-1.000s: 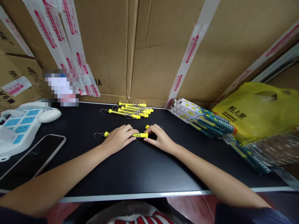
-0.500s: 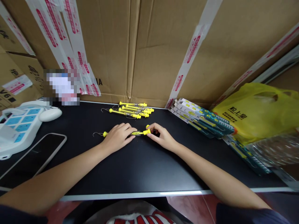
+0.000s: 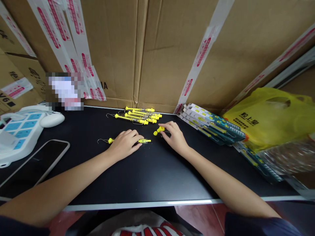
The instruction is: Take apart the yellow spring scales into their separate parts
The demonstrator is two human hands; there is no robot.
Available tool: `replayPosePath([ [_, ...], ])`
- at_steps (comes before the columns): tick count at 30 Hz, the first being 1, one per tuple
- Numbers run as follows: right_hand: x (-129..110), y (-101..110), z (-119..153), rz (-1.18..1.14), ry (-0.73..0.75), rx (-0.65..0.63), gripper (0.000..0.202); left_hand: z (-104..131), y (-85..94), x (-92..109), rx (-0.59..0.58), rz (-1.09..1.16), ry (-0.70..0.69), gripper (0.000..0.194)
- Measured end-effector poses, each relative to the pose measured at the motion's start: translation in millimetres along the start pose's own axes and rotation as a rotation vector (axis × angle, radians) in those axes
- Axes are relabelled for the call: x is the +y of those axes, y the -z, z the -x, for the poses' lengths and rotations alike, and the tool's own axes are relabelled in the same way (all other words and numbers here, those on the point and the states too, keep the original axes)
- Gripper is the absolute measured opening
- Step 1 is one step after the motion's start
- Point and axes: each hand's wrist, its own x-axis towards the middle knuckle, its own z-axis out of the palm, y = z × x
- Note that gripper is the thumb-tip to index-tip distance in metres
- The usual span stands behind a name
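- Brown cardboard (image 3: 110,49) with strips of white and red tape stands along the far edge of a black desk (image 3: 147,177) with a pale rim.
- The left hand (image 3: 125,143) lies palm down over a slim yellow tool (image 3: 110,141), its grip closed around the middle. The tool lies crosswise on the desk; a wire hook sticks out at its left end, a clear section and narrow yellow tip at its right.
- The right hand (image 3: 176,137) has a narrow grip, thumb and index finger pinching a yellow end piece (image 3: 160,129), apart from the tool's tip.
- A small yellow cap (image 3: 155,133) sits just beside that piece, and a thin dark wire shows by the right fingers.
- Behind the hands, several similar yellow tools (image 3: 130,120) lie in a loose pile.
- To the right are printed packages (image 3: 211,123), overlapping, next to a yellow plastic bag (image 3: 270,118) and clear wrapping (image 3: 290,155).
- To the left are a white power strip (image 3: 23,131), a rounded white object (image 3: 52,120) and a phone (image 3: 36,167).
- A pixelated patch hides something behind them.
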Motion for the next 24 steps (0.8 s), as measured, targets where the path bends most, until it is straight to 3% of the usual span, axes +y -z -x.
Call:
replayPosePath([
  [5,7.5,-6.3,-5.5,0.147,0.002,-0.018,0.032,-0.7,-0.5,0.7,-0.002,0.010,-0.005,0.024],
  [11,10.9,-13.0,-11.0,0.152,0.013,-0.115,0.035,-1.7,-0.8,2.0,-0.018,0.000,0.001,0.026],
  [16,-5.2,1.3,-4.7,0.096,0.030,-0.054,0.032,-1.2,-0.4,1.8,-0.004,-0.008,0.006,0.028],
  [20,-24.8,7.4,3.2,0.021,0.166,-0.178,0.022,-1.2,-0.6,1.4,-0.013,0.011,-0.010,0.026],
  [24,-29.3,0.5,6.4,-0.037,0.178,-0.234,0.021,-1.8,0.1,2.0,-0.018,0.042,-0.023,0.026],
])
